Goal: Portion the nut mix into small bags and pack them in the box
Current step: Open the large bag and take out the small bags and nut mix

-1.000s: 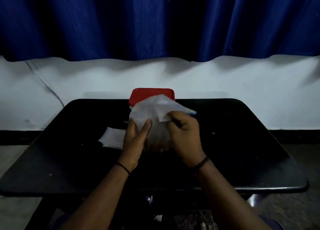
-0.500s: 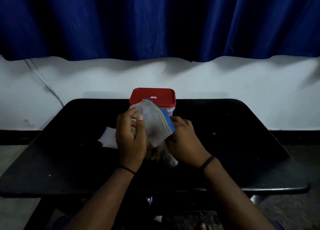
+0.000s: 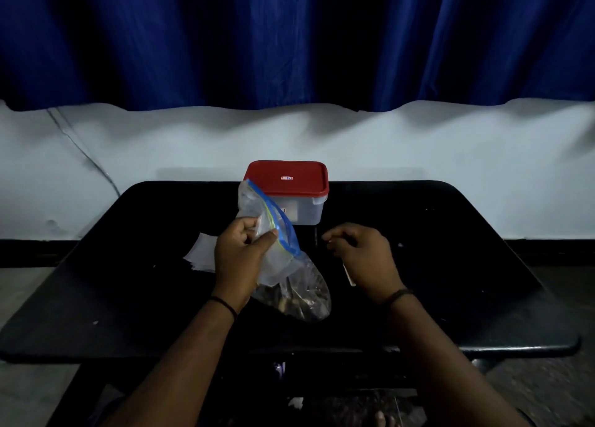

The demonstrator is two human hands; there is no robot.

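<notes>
Gripping the zip bag near its blue seal, the left hand holds it with the nut mix sagging onto the table. Right hand hovers beside it, loosely curled — possibly pinching something small; cannot tell. Best approach: keep the mouth upright, pour slowly. Box just beyond both hands, lid on — label unreadable.

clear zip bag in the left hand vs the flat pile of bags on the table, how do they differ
The clear zip bag with the blue seal strip is gripped by the left hand and stands up; the pale flat pile of bags lies untouched on the black table. The held bag bulges with nut mix at its bottom; the pile looks flat and empty. Both are thin translucent plastic.
</notes>
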